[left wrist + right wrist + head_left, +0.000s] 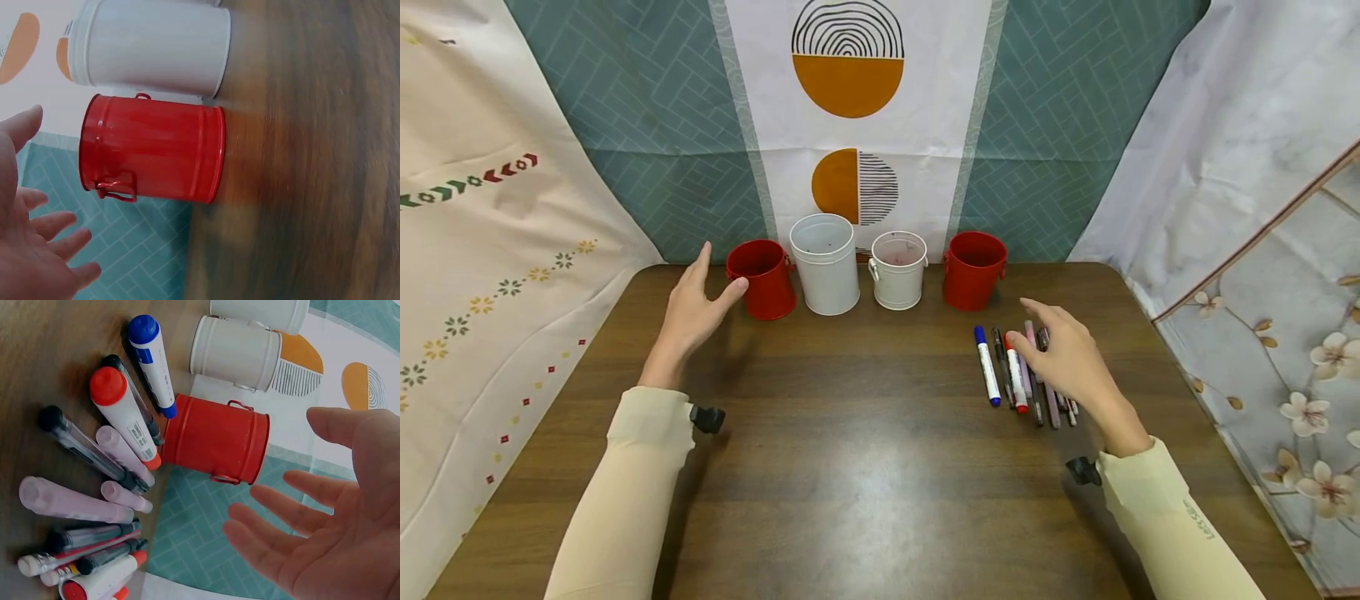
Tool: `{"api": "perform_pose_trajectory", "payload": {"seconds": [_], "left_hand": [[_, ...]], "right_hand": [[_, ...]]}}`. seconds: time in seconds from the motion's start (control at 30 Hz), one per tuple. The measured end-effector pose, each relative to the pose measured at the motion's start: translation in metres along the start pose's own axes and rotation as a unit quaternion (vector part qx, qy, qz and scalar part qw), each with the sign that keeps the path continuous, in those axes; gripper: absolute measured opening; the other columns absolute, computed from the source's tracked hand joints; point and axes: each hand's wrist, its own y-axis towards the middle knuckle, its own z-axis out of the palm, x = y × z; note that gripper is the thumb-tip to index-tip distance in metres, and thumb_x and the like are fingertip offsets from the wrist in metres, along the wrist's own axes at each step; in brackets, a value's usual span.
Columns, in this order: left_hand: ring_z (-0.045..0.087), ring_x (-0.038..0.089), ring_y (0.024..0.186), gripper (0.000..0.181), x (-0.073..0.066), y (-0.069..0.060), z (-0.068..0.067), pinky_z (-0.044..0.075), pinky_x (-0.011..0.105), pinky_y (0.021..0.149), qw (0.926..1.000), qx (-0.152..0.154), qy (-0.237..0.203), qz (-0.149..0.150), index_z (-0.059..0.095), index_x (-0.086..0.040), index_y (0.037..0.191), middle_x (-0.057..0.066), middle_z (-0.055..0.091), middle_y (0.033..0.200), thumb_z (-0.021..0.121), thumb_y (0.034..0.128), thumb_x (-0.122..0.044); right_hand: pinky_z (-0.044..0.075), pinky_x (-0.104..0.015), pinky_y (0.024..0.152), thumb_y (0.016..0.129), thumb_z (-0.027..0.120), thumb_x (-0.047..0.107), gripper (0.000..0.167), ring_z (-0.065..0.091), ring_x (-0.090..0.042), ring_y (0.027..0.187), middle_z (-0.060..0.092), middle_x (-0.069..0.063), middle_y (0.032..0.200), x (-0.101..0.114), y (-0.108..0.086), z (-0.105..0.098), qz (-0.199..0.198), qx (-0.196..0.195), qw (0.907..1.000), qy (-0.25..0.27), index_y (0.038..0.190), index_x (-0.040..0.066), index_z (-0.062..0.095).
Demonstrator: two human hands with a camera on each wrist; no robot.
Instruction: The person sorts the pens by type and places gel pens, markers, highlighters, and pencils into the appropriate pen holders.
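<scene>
While your right hand (1067,354) hovers over the pens and markers (1026,379), neither hand has hold of anything

Where the pens and markers lie, on the right part of the brown table (850,500), their long axes run roughly near to far, most with the far end slanting a little left. At the left end of the row you have the blue marker (988,367), blue at both ends; next comes a black pen (1002,367), then the red marker (1017,375), red at both ends. Lilac and dark pens lie farther right, partly hidden by your hand in the head view.

Your right hand is loosely spread, the thumb well parted from gently bent fingers. It grips nothing, and the right wrist view shows a gap between the fingertips and the pens.

Beyond the row and to its left stands the right red bucket (974,275). Left of that come the small white bucket (898,287), the large white bucket (829,283) and the left red bucket (765,287), all upright near the far edge.

Your left hand (692,317) is spread too, just beside the left red bucket, thumb wide of the fingers, holding nothing; the left wrist view shows it apart from the bucket. Behind the buckets hangs a patterned cloth (842,87).
</scene>
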Motion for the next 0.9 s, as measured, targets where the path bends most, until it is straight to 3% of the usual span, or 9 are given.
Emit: {"api": "perform_pose_trajectory", "payload": {"seconds": [0.27, 0.4, 0.67, 0.9], "left_hand": [[0.021, 0.036, 0.162, 0.100, 0.016, 0.013, 0.012, 0.024, 0.066, 0.126, 0.9925, -0.003, -0.111, -0.052, 0.006, -0.027, 0.173, 0.009, 0.018, 0.178, 0.066, 0.0990, -0.059], [0.019, 0.032, 0.163, 0.100, 0.022, 0.018, 0.017, 0.023, 0.061, 0.128, 0.9851, -0.001, -0.159, -0.065, 0.006, -0.026, 0.173, 0.008, 0.018, 0.178, 0.069, 0.0993, -0.053], [0.010, 0.032, 0.165, 0.100, 0.011, 0.020, 0.019, 0.017, 0.053, 0.132, 0.9550, 0.022, -0.285, -0.081, 0.004, -0.018, 0.173, 0.011, 0.009, 0.179, 0.072, 0.1011, -0.033], [0.011, 0.033, 0.164, 0.097, 0.016, 0.024, 0.028, 0.015, 0.051, 0.133, 0.9330, 0.028, -0.348, -0.086, 0.009, -0.020, 0.173, 0.009, 0.011, 0.179, 0.074, 0.1008, -0.025]], "right_hand": [[0.055, -0.065, 0.096, 0.105, 0.067, 0.034, 0.060, 0.067, -0.045, 0.120, 0.063, -0.026, 0.143, -0.002, 0.002, 0.012, -0.005, -0.006, 0.9997, 0.024, 0.155, 0.005, 0.052], [0.053, -0.063, 0.098, 0.105, 0.069, 0.030, 0.055, 0.071, -0.042, 0.110, 0.067, -0.024, 0.136, -0.003, 0.005, 0.019, -0.005, -0.010, 0.9993, 0.037, 0.151, 0.004, 0.056], [0.060, -0.054, 0.081, 0.104, 0.069, 0.028, 0.050, 0.074, -0.035, 0.099, 0.073, -0.020, 0.127, -0.002, 0.008, 0.030, 0.002, -0.006, 0.9998, 0.018, 0.147, 0.005, 0.061], [0.060, -0.056, 0.084, 0.103, 0.070, 0.027, 0.046, 0.074, -0.038, 0.101, 0.074, -0.021, 0.124, -0.003, 0.009, 0.033, 0.005, -0.002, 0.9999, 0.014, 0.143, 0.004, 0.064]]}}
